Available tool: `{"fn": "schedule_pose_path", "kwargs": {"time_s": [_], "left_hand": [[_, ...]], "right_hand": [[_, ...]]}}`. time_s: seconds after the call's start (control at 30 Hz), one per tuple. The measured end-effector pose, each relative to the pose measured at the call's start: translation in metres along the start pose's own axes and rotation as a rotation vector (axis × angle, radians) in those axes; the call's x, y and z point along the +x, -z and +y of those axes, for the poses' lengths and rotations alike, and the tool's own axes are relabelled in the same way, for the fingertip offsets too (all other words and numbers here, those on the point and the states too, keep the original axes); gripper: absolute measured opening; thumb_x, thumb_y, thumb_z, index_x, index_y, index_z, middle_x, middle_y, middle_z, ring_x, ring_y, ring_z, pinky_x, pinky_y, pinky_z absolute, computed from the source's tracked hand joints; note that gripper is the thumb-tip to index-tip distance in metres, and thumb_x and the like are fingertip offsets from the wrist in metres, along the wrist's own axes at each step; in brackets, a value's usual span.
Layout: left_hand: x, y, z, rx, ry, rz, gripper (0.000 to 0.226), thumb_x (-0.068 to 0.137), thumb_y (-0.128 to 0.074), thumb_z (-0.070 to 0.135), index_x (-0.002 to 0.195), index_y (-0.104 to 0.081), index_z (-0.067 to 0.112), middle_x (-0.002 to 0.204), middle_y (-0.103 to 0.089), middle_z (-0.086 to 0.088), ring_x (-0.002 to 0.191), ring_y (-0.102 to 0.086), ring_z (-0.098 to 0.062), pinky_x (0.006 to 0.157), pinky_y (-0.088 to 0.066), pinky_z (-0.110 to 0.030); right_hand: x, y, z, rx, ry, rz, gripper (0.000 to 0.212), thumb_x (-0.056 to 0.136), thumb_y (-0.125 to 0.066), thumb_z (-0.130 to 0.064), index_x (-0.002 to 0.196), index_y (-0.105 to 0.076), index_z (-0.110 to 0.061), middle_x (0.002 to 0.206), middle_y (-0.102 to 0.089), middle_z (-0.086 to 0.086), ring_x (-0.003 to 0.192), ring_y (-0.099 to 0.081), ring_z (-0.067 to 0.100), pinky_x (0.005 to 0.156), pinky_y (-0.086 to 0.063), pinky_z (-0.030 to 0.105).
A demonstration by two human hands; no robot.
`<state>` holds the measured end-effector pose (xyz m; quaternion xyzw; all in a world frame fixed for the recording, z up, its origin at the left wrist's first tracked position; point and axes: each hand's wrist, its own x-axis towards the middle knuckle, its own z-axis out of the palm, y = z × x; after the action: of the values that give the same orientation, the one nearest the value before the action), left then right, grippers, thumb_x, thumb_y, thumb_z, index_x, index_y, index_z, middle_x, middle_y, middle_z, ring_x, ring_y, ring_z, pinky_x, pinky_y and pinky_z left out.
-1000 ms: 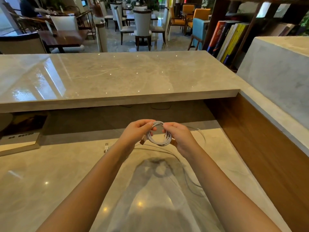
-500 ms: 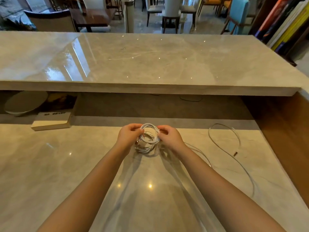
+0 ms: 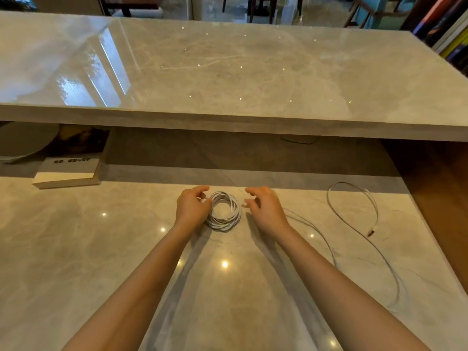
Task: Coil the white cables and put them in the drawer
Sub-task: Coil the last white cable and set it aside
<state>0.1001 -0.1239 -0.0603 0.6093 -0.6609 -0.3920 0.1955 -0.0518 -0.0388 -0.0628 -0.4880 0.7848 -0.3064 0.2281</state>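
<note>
A white cable wound into a small coil [image 3: 234,207] lies flat on the lower marble desk [image 3: 101,249]. My left hand [image 3: 192,209] rests against the coil's left edge, thumb and forefinger pinching it there. A short gap separates the coil from my right hand [image 3: 266,209], whose fingers are spread and hold nothing. A second white cable [image 3: 328,198] lies loose in wide loops on the desk to the right, its connector end near the wooden side. No drawer is in view.
A thick marble counter slab [image 3: 228,72] overhangs the back of the desk. Under it at the left lie a book [image 3: 68,173] and a round grey disc [image 3: 22,143]. A wooden panel [image 3: 435,198] bounds the desk on the right.
The coil went from held up between both hands down onto the desk. My right hand has let go and pulled slightly right. The view has tilted downward.
</note>
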Motion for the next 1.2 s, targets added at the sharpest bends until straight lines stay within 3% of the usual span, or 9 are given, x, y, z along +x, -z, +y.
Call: {"fn": "schedule_pose_path", "kwargs": {"time_s": [0.17, 0.4, 0.5, 0.63, 0.8, 0.9, 1.0, 1.1, 1.2], "left_hand": [[-0.017, -0.005, 0.023, -0.117, -0.174, 0.108, 0.033, 0.088, -0.048, 0.002, 0.114, -0.064, 0.012, 0.111, -0.058, -0.003, 0.096, -0.052, -0.013, 0.084, -0.044, -0.027], [-0.042, -0.036, 0.057, -0.154, -0.319, -0.042, 0.034, 0.092, -0.041, 0.0, 0.113, -0.064, 0.013, 0.111, -0.061, -0.001, 0.099, -0.053, -0.008, 0.086, -0.041, -0.021], [-0.048, -0.05, 0.065, -0.054, -0.353, -0.155, 0.036, 0.091, -0.041, 0.0, 0.119, -0.061, 0.012, 0.117, -0.062, -0.006, 0.105, -0.055, -0.015, 0.09, -0.043, -0.025], [-0.057, -0.072, 0.076, 0.198, -0.436, -0.417, 0.037, 0.093, -0.046, 0.01, 0.129, -0.053, 0.014, 0.125, -0.06, -0.006, 0.113, -0.054, -0.019, 0.094, -0.041, -0.027], [-0.071, -0.095, 0.079, 0.422, -0.538, -0.58, 0.028, 0.096, -0.043, 0.018, 0.109, -0.067, 0.011, 0.112, -0.067, -0.009, 0.101, -0.058, -0.023, 0.083, -0.042, -0.029], [-0.079, -0.098, 0.079, 0.431, -0.577, -0.596, 0.028, 0.097, -0.042, 0.016, 0.107, -0.067, 0.009, 0.112, -0.066, -0.008, 0.103, -0.057, -0.022, 0.082, -0.039, -0.026], [-0.084, -0.1, 0.079, 0.433, -0.566, -0.637, 0.028, 0.097, -0.043, 0.018, 0.109, -0.067, 0.01, 0.112, -0.066, -0.007, 0.102, -0.057, -0.022, 0.085, -0.042, -0.027], [-0.088, -0.104, 0.08, 0.451, -0.584, -0.59, 0.027, 0.095, -0.046, 0.018, 0.112, -0.067, 0.011, 0.113, -0.066, -0.008, 0.101, -0.058, -0.021, 0.084, -0.043, -0.026], [-0.091, -0.11, 0.086, 0.438, -0.616, -0.485, 0.03, 0.094, -0.045, 0.016, 0.118, -0.063, 0.014, 0.118, -0.063, -0.007, 0.106, -0.056, -0.02, 0.087, -0.043, -0.025]], "right_hand": [[-0.013, 0.031, 0.04, -0.477, 0.046, -0.061, 0.028, 0.093, -0.048, -0.023, 0.12, -0.057, -0.021, 0.12, -0.056, 0.0, 0.113, -0.039, 0.023, 0.088, -0.027, 0.033], [-0.02, 0.048, 0.075, -0.574, -0.111, 0.13, 0.03, 0.087, -0.05, -0.005, 0.113, -0.057, -0.018, 0.115, -0.051, 0.003, 0.109, -0.038, 0.025, 0.083, -0.025, 0.032], [-0.03, 0.058, 0.089, -0.627, -0.143, 0.115, 0.022, 0.088, -0.049, -0.007, 0.104, -0.058, -0.019, 0.111, -0.054, 0.003, 0.106, -0.041, 0.025, 0.083, -0.029, 0.034], [-0.047, 0.072, 0.085, -0.392, -0.075, 0.018, 0.013, 0.091, -0.049, -0.015, 0.099, -0.06, -0.016, 0.099, -0.065, 0.005, 0.094, -0.057, 0.027, 0.075, -0.042, 0.035], [-0.071, 0.086, 0.076, -0.075, -0.035, -0.06, 0.014, 0.091, -0.056, -0.027, 0.092, -0.065, -0.017, 0.089, -0.067, 0.002, 0.082, -0.06, 0.018, 0.07, -0.047, 0.032], [-0.08, 0.11, 0.096, -0.076, -0.161, 0.184, 0.014, 0.093, -0.052, -0.025, 0.091, -0.065, -0.02, 0.091, -0.064, 0.002, 0.086, -0.059, 0.018, 0.074, -0.048, 0.031], [-0.091, 0.14, 0.131, -0.383, -0.467, 0.462, 0.019, 0.093, -0.048, -0.015, 0.106, -0.062, -0.014, 0.106, -0.062, 0.009, 0.103, -0.052, 0.027, 0.082, -0.044, 0.037], [-0.104, 0.149, 0.159, -0.44, -0.712, 0.321, 0.021, 0.093, -0.046, -0.019, 0.111, -0.054, -0.01, 0.12, -0.054, 0.011, 0.113, -0.043, 0.031, 0.088, -0.037, 0.04], [-0.111, 0.146, 0.175, -0.393, -0.675, 0.29, 0.032, 0.094, -0.047, -0.036, 0.108, -0.056, -0.009, 0.118, -0.054, 0.013, 0.111, -0.043, 0.031, 0.089, -0.036, 0.042]]}}
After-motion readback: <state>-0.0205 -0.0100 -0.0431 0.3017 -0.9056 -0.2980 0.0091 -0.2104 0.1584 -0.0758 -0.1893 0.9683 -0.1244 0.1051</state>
